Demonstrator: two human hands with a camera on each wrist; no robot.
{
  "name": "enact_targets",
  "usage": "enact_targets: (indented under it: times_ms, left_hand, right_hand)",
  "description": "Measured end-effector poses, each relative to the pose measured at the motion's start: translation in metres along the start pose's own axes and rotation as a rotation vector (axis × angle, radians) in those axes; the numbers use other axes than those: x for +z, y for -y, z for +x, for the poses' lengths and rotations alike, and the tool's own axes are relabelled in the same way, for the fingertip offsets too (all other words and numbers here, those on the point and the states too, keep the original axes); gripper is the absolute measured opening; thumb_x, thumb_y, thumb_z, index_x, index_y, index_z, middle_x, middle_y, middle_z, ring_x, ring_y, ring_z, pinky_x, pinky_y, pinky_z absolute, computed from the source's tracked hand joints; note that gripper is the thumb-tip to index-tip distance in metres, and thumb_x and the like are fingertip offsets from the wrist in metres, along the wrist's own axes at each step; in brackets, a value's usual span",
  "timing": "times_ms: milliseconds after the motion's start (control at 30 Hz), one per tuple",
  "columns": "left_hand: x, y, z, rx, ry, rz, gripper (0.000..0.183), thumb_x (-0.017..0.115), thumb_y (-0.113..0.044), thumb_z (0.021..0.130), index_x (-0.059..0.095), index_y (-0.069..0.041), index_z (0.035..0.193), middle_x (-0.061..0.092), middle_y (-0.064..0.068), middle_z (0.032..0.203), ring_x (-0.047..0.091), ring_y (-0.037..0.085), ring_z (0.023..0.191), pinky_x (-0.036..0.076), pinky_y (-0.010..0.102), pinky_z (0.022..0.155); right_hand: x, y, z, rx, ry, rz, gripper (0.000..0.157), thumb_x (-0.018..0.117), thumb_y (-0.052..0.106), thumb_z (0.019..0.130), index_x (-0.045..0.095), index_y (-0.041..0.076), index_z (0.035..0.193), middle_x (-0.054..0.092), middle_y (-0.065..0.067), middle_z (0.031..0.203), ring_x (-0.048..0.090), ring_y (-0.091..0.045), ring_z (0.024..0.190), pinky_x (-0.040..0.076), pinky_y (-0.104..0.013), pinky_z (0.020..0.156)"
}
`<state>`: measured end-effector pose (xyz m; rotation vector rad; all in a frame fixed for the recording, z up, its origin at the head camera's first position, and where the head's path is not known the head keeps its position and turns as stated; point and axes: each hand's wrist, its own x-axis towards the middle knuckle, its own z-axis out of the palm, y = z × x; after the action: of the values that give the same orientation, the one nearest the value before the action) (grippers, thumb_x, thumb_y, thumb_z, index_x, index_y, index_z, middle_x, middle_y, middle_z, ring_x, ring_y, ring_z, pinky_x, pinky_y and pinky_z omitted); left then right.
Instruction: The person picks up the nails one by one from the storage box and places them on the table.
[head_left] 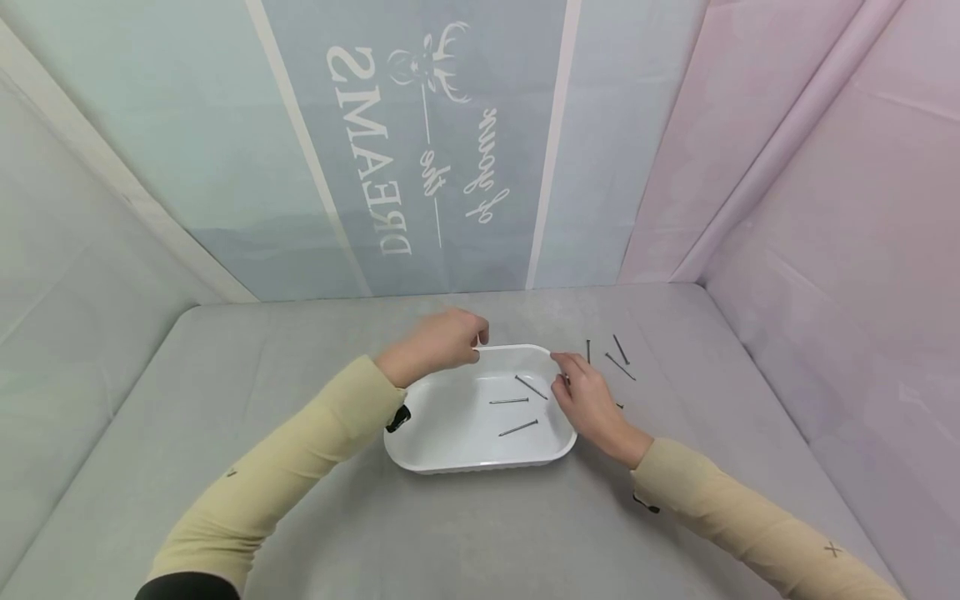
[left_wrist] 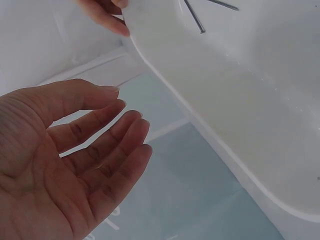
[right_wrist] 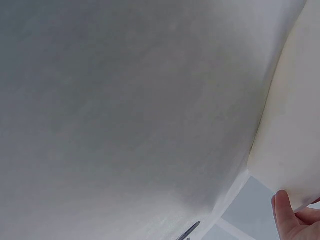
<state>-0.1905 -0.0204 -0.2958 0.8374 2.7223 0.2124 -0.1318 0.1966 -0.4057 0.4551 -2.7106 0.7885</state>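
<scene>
A white oblong tray (head_left: 450,425) with a raised rim stands on the grey surface, three nails (head_left: 519,427) lying loose inside it. My right hand (head_left: 592,404) holds the tray's right end near the far corner; in the right wrist view the fingers (right_wrist: 284,212) lie against its outer wall. Over the far rim hovers my left hand (head_left: 442,337). The left wrist view shows that hand (left_wrist: 75,155) with loosely bent fingers, nothing between them, and a gap to the tray's edge (left_wrist: 185,102).
Several more nails (head_left: 620,367) lie on the grey surface (head_left: 465,533) to the right of the tray, one partly hidden by my right hand. A printed fabric wall (head_left: 480,267) rises behind, with pale fabric walls at left and right.
</scene>
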Motion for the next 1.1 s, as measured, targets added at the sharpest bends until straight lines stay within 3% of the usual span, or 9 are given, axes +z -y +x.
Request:
enact_targets:
  times_ms: [533,800,1100]
  left_hand:
    - [0.013,-0.019,0.01,0.025,0.034,-0.004,0.021,0.059,-0.008,0.084,0.064,-0.006,0.104,0.063,0.004,0.097,0.059,0.016,0.087,0.048,0.028,0.071]
    - [0.021,-0.027,0.013,0.047,0.039,0.06,0.02,0.061,-0.01,0.083,0.065,-0.008,0.102,0.063,0.002,0.095,0.058,0.014,0.083,0.048,0.027,0.066]
    - [0.027,-0.033,0.019,0.053,0.078,0.068,0.02,0.061,-0.01,0.084,0.064,-0.008,0.104,0.064,0.003,0.097,0.057,0.014,0.08,0.048,0.027,0.066]
  right_hand:
    - [-0.002,-0.001,0.001,0.005,0.009,0.017,0.035,0.05,-0.001,0.084,0.054,-0.006,0.118,0.056,-0.018,0.113,0.058,-0.016,0.079,0.051,-0.023,0.062]
    - [-0.003,-0.002,0.002,0.006,0.02,0.03,0.035,0.05,-0.002,0.084,0.054,-0.006,0.118,0.056,-0.017,0.112,0.057,-0.016,0.079,0.051,-0.023,0.063]
    - [-0.004,-0.003,0.003,0.01,0.034,0.023,0.035,0.049,-0.001,0.085,0.052,-0.005,0.12,0.055,-0.017,0.113,0.058,-0.016,0.081,0.051,-0.022,0.064]
